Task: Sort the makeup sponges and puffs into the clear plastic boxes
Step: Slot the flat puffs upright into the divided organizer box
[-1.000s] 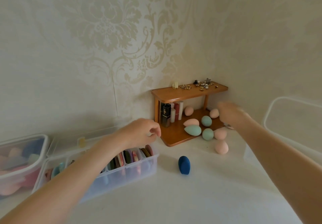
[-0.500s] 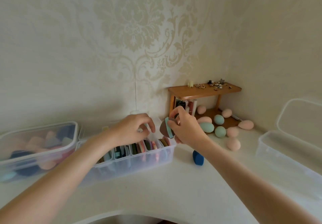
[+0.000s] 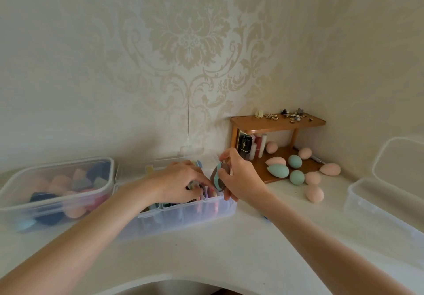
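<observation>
Over the long clear plastic divided box (image 3: pixel 183 212) we now have both hands working: the right hand (image 3: pixel 241 180) has swung back from the small wooden two-tier corner shelf (image 3: pixel 277 122) and is closed on a thin stack of flat round puffs, brown and mint green (image 3: pixel 218 177), held on edge just above the right end of that box. Our left hand (image 3: pixel 176 180) has dropped from hovering into the box itself, fingers curled down among the upright puffs, seemingly parting them; whether it pinches one we cannot tell. That reads as a slot being opened for the new stack, so this is the insertion step. Left of the divided box sits the clear lidless tub of loose sponges (image 3: pixel 55 193), touching or nearly so, which leaves no slack on that side. Right of the box the white counter (image 3: pixel 229 260) is open until the egg-shaped pink and mint sponges (image 3: pixel 296 175) scattered by the shelf, still unsorted, and well beyond them the empty clear box with its raised lid (image 3: pixel 385 203). Our near rim is the tight edge: the stack must clear it going down.
</observation>
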A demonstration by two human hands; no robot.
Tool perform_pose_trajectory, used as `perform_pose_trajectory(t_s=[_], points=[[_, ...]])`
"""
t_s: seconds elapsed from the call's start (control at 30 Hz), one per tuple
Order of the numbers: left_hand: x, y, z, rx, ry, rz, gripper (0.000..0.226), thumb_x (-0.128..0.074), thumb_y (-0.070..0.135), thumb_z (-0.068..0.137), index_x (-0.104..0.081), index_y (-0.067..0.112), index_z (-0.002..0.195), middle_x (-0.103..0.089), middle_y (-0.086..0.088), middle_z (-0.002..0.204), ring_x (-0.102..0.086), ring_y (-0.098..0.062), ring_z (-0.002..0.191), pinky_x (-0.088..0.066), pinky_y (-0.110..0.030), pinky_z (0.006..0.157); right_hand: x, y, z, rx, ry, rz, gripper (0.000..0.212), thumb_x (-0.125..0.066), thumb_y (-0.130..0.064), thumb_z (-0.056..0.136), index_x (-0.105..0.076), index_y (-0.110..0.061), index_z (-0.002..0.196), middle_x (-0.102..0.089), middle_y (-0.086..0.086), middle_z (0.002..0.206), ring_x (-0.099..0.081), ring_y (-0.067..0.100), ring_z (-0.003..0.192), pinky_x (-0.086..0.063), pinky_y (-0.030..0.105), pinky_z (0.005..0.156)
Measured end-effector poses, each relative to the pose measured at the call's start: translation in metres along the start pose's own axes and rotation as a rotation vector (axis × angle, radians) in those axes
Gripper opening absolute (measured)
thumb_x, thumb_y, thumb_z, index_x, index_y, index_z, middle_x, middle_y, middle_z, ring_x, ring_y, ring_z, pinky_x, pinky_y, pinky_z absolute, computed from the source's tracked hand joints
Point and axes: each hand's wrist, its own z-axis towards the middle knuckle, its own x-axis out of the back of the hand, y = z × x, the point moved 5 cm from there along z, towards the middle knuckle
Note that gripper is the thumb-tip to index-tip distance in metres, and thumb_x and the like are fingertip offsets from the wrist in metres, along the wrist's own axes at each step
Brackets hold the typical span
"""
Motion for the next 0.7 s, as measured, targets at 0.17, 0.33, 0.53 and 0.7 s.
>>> perform_pose_trajectory(t_s=[0.17, 0.33, 0.53, 0.7], points=[[0.002, 0.000, 0.002, -0.007, 0.005, 0.002, 0.024, -0.050, 0.026, 0.088, -0.065, 0.036, 0.104, -0.067, 0.015, 0.105, -0.050, -0.007, 0.106, -0.034, -0.027, 0.102, -0.001, 0.001, -0.001, 0.080, 0.000, -0.104, 0.019, -0.051, -0.012, 0.094, -0.036, -0.020, 0.104, -0.053, -0.003, 0.063, -0.054, -0.002, 0.033, -0.041, 0.009, 0.035], [0.003, 0.000, 0.007, 0.043, -0.003, -0.005, 0.015, -0.051, 0.027, 0.089, -0.066, 0.029, 0.094, -0.068, 0.002, 0.099, -0.052, -0.011, 0.102, -0.035, -0.022, 0.089, -0.009, -0.007, 0.001, 0.118, -0.059, -0.284, 0.025, -0.056, -0.015, 0.092, -0.042, -0.013, 0.112, -0.054, 0.000, 0.074, -0.058, 0.011, 0.056, -0.053, 0.019, 0.049], [0.002, 0.000, 0.003, 0.070, -0.016, -0.054, 0.016, -0.051, 0.025, 0.090, -0.067, 0.024, 0.096, -0.067, 0.004, 0.100, -0.052, -0.011, 0.102, -0.040, -0.024, 0.086, -0.025, -0.014, 0.013, 0.091, -0.153, -0.611, 0.030, -0.056, -0.026, 0.090, -0.051, -0.005, 0.112, -0.060, 0.011, 0.096, -0.052, 0.020, 0.077, -0.048, 0.031, 0.069], [0.006, 0.002, 0.006, 0.113, -0.033, -0.085, 0.020, -0.050, 0.019, 0.091, -0.069, 0.019, 0.099, -0.064, 0.012, 0.100, -0.056, -0.002, 0.085, -0.044, -0.016, 0.079, -0.025, -0.010, 0.016, 0.050, -0.315, -0.632, 0.028, -0.051, -0.023, 0.092, -0.065, -0.003, 0.107, -0.059, 0.009, 0.088, -0.052, 0.019, 0.074, -0.039, 0.021, 0.057]])
